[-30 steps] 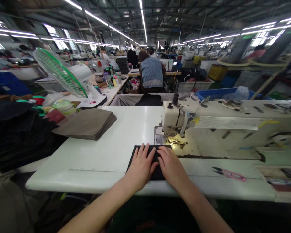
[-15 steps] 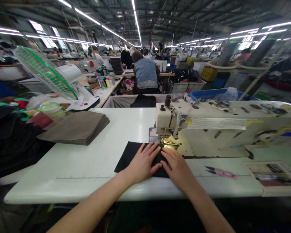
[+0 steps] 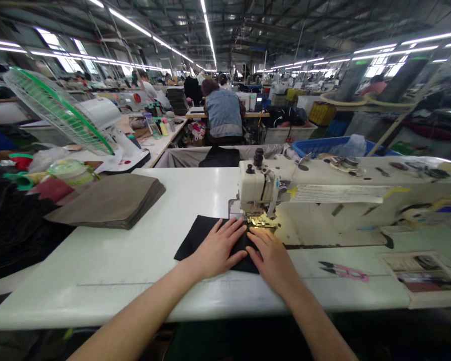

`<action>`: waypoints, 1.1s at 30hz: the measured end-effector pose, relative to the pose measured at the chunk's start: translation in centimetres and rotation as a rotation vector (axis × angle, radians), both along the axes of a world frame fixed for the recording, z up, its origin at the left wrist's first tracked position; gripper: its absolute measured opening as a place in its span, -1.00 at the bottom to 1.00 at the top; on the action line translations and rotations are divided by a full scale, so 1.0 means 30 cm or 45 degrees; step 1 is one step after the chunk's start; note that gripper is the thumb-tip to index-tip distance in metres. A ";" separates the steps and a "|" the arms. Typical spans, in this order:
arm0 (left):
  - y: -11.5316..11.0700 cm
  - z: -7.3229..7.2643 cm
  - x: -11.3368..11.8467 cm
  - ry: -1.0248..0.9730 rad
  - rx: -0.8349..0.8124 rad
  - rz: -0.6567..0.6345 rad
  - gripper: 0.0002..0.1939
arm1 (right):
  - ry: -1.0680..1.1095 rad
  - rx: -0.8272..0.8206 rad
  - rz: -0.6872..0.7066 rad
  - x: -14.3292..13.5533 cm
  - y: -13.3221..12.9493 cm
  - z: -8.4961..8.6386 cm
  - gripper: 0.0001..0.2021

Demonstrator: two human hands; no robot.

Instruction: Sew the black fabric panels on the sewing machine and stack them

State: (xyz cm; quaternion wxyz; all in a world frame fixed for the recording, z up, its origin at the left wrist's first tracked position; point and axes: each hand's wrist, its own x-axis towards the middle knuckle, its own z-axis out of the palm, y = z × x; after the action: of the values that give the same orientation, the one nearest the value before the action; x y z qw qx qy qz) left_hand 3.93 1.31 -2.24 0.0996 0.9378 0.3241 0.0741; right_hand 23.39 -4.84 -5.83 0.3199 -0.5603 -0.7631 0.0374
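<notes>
A black fabric piece (image 3: 193, 236) lies on the pale tabletop, its far right edge at the needle area of a cream sewing machine (image 3: 330, 188). My left hand (image 3: 220, 248) rests flat on the fabric with its fingers stretched toward the machine. Beside it, my right hand (image 3: 269, 253) lies on the fabric's right end, fingers extended and close to the lit presser foot (image 3: 258, 222). The fabric under both palms is hidden. To the right lie pink-handled thread snips (image 3: 345, 272), apart from my hands.
A stack of grey-brown fabric pieces (image 3: 108, 198) sits on the left, with a dark cloth pile (image 3: 18, 220) beyond it. A white and green fan (image 3: 71, 113) stands behind. At right is a small parts tray (image 3: 424, 278). A blue basket (image 3: 323, 145) and a seated co-worker (image 3: 224, 113) are farther back.
The camera view has shifted slightly. My hands and the black fabric appear a little farther left in the picture, still flat beside the presser foot. Nothing is let go.
</notes>
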 end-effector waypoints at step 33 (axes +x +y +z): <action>-0.042 0.007 -0.044 -0.071 0.026 -0.242 -0.55 | -0.110 0.073 0.128 0.046 -0.062 0.038 -0.77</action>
State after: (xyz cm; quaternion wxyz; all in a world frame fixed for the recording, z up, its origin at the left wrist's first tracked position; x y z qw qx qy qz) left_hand 2.61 0.06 -2.03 0.1058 0.9629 0.2299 0.0938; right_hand 24.77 -6.70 -4.69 0.3002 -0.5131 -0.8041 0.0074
